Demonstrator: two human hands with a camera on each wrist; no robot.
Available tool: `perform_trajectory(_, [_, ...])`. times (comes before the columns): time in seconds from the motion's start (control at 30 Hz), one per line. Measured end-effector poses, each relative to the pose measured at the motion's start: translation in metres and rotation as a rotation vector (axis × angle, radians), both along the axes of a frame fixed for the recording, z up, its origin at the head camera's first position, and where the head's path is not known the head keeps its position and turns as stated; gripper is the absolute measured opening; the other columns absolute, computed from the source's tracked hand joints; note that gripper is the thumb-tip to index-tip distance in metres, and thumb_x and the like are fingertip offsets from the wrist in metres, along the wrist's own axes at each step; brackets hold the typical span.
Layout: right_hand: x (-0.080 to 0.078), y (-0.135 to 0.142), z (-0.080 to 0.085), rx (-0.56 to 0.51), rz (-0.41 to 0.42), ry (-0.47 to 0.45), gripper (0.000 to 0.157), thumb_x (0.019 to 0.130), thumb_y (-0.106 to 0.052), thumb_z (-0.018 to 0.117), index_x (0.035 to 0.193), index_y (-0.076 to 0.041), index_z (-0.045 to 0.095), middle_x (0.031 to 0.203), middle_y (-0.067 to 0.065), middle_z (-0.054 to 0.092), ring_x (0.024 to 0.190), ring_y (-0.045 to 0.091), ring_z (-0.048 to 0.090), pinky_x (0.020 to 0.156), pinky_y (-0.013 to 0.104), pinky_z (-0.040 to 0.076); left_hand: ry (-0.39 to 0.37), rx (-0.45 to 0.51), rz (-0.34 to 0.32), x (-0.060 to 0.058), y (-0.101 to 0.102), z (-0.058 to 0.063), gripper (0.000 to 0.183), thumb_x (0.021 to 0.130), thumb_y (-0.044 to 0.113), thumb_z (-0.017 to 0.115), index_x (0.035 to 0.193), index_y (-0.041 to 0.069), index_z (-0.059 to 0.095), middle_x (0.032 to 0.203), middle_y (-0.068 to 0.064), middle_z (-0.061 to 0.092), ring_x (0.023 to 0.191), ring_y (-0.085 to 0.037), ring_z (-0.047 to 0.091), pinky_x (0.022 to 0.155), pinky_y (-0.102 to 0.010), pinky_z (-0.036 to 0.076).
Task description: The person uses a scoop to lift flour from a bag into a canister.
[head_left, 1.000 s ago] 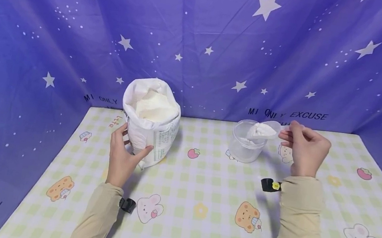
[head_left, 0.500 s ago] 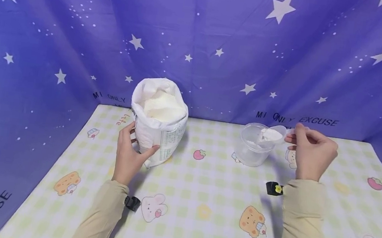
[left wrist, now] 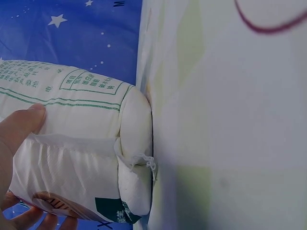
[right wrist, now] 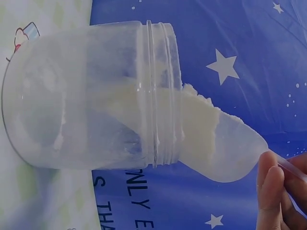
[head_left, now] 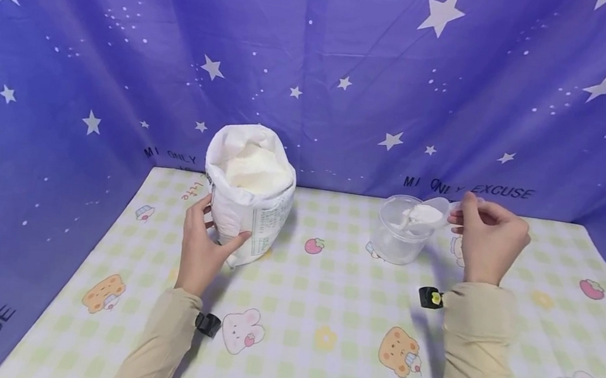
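Note:
A white flour bag stands upright with its top unrolled, pale powder filling it nearly to the rim. My left hand grips its near left side, thumb on the front and fingers round the side. The left wrist view shows the thumb on the green-printed face. To the right, a clear plastic tub holds a little powder. My right hand pinches the thin handle of a clear scoop. The scoop tilts down through the tub's mouth, with white powder lying along it toward its tip.
A checked tablecloth with cartoon prints covers the table. Behind and to the left hangs a purple-blue star-print curtain, close behind the bag and tub. A black wrist camera sits at the left cuff, another at the right.
The view has shifted slightly. Some powder has slid toward the scoop's tip, and the scoop stays over the tub. The left hand keeps its grip on the flour bag.

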State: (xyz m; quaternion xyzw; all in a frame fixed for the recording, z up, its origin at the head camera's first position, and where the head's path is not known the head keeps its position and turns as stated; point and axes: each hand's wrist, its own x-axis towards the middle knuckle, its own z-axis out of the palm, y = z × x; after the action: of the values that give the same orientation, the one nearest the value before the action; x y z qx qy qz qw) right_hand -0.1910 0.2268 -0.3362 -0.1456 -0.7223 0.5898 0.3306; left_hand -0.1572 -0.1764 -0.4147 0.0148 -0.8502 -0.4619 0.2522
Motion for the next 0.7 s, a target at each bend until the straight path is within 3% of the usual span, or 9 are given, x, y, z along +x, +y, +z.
perform_trajectory(0.33, [0.0,0.0016,0.0011,0.047,-0.019,-0.006,0.018,0.092,-0.024,0.069,0.083,-0.011,0.077,0.06,-0.02,0.066,0.053,-0.002,0.065,0.05,0.013,0.056,0.003,-0.005,-0.004,0.0015,0.0006,0.0008,0.094,0.075,0.025,0.089,0.148,0.007,0.033,0.141,-0.015,0.041,0.129,-0.028,0.044,0.103,-0.038,0.05])
perform_trajectory(0.7, [0.0028,0.001,0.0043,0.049,-0.009,0.021,0.016,0.092,-0.022,0.07,0.078,-0.015,0.075,0.061,-0.019,0.066,0.054,-0.002,0.065,0.05,0.013,0.056,0.003,-0.003,-0.016,0.0,0.001,0.0023,0.094,0.075,0.025,0.089,0.148,0.006,0.033,0.142,-0.015,0.041,0.129,-0.028,0.044,0.103,-0.038,0.05])
